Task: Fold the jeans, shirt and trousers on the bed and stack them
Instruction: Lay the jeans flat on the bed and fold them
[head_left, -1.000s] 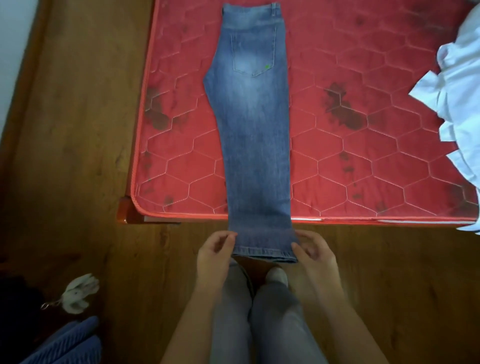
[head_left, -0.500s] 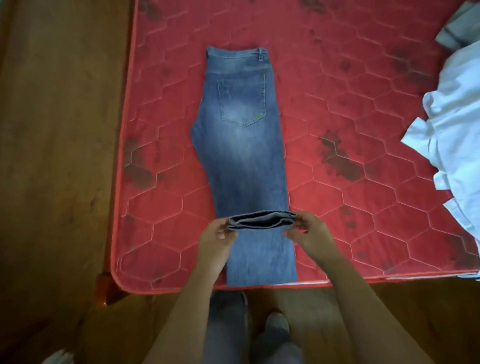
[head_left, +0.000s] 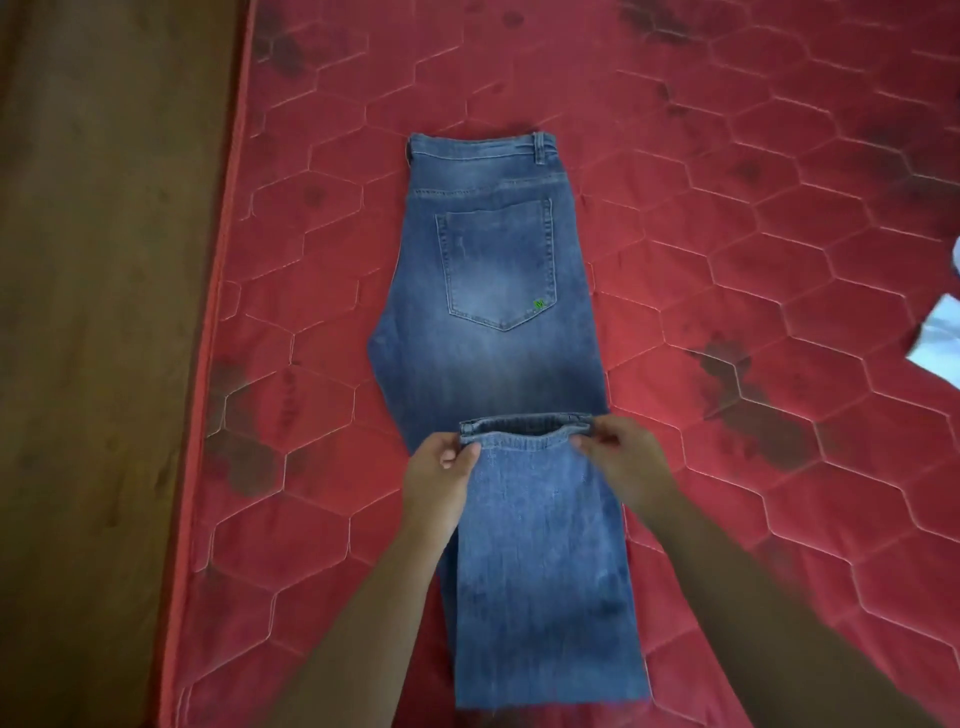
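Note:
Blue jeans lie lengthwise on the red quilted mattress, folded leg on leg, waistband at the far end and a back pocket facing up. The leg ends are doubled back over the thighs. My left hand pinches the left corner of the leg hems, and my right hand pinches the right corner. The hems hang slightly open between the two hands, just below the seat of the jeans.
A white shirt shows only as a corner at the right edge of the view. Brown wooden floor runs along the mattress's left side.
Both hands have carried the leg hems from beyond the mattress's near edge up over the jeans toward the waistband. My view has moved forward over the bed.

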